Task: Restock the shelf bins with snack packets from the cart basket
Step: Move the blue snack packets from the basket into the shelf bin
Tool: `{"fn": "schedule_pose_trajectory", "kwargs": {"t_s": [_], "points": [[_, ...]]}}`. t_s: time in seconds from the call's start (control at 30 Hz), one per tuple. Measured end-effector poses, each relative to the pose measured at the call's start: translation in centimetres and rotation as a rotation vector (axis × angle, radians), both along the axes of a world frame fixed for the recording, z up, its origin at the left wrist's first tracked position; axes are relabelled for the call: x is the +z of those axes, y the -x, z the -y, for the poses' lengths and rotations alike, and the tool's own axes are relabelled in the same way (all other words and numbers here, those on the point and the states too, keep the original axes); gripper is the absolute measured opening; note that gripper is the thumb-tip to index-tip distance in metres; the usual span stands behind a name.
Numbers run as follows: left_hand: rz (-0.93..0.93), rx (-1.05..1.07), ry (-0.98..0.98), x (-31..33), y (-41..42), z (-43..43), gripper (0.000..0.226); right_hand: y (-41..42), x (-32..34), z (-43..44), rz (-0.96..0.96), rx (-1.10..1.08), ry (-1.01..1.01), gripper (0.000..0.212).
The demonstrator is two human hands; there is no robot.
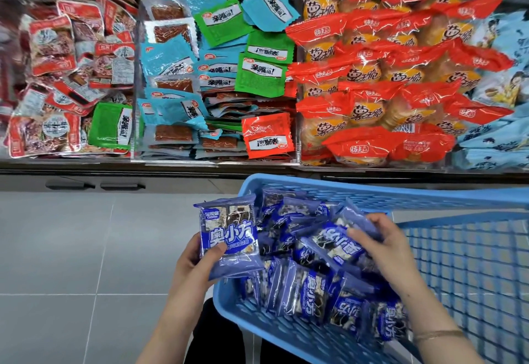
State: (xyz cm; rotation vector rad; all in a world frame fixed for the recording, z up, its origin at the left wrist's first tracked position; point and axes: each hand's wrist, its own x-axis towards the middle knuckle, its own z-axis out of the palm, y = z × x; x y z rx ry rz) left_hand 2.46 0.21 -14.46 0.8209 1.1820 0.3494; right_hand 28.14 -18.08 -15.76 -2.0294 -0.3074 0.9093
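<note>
A blue plastic cart basket (472, 263) sits low in front of me, holding several dark-blue snack packets (312, 292). My left hand (197, 260) holds a small stack of these blue packets (229, 229) upright, just outside the basket's left rim. Inside the basket, my right hand (383, 249) has its fingers closed on another blue packet (340, 237) that lies on top of the pile. Above stand the clear shelf bins (134, 77), full of other packets.
The left bin holds red-and-silver packets (54, 48), the middle bin teal, green and one red packet (217, 57), the right bin orange-red cracker packs (380, 71), and the far right pale-blue bags (498, 83). Grey floor tiles (71, 249) lie to the left.
</note>
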Motion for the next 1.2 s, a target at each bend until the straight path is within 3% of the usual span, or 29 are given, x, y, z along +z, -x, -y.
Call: {"fn": "schedule_pose_trajectory", "kwargs": {"t_s": [0.07,0.23,0.37,0.5,0.6,0.73,0.9,1.0,1.07,1.2], "points": [[-0.001,0.004,0.004,0.0,0.0,0.0,0.022,0.1,0.6,-0.6,-0.162,-0.135,-0.059,0.022],[-0.04,0.001,-0.041,0.0,-0.2,0.2,0.02,2.2,1.9,-2.2,-0.571,-0.137,-0.191,0.026],[-0.06,-0.018,-0.086,0.0,-0.4,0.5,0.023,3.8,3.1,-4.3,-0.683,-0.06,-0.266,0.025],[-0.058,-0.022,-0.11,0.2,-0.6,0.8,0.024,6.7,4.5,-7.0,-0.779,-0.211,-0.385,0.049],[-0.04,-0.018,-0.121,0.4,-0.7,1.0,0.025,10.0,4.7,-7.7,-0.634,-0.206,-0.27,0.065],[-0.001,0.009,-0.092,0.5,-0.4,1.1,0.031,11.7,4.6,-7.7,-0.458,-0.03,-0.201,0.071],[0.012,0.005,-0.1,0.9,-0.7,1.1,0.03,10.4,4.4,-8.0,-0.222,0.112,-0.045,0.03],[-0.048,-0.027,-0.182,0.7,-0.9,1.2,0.02,11.0,4.5,-8.2,-0.188,0.063,-0.01,0.036],[-0.064,-0.059,-0.217,0.7,-0.9,1.3,0.023,11.8,4.5,-8.2,-0.114,0.137,0.037,0.052],[0.035,-0.055,-0.129,1.4,-0.6,1.2,0.038,13.6,5.5,-8.2,0.342,0.456,0.213,0.07]]}}
